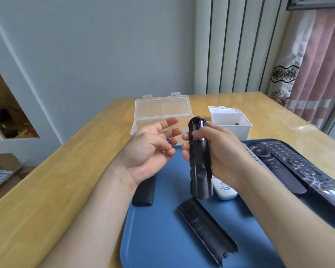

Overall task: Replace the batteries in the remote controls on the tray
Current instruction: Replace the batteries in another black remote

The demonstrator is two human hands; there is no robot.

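My right hand (215,151) grips a black remote (199,167) upright over the blue tray (159,238), its back towards me. The battery bay at its top is open, a battery shows inside, and my thumb lies across it. My left hand (149,149) is palm up just left of the remote, with the index and middle fingers stretched out. Two small batteries (167,140) show end-on between its curled lower fingers. The loose black battery cover (207,229) lies on the tray near me.
More remotes lie on the tray: a black one (144,192) at its left edge, a white one (224,190) under my right hand, and several dark ones (290,165) at right. An open clear box (161,109) and a white bin (230,120) stand behind on the wooden table (46,180).
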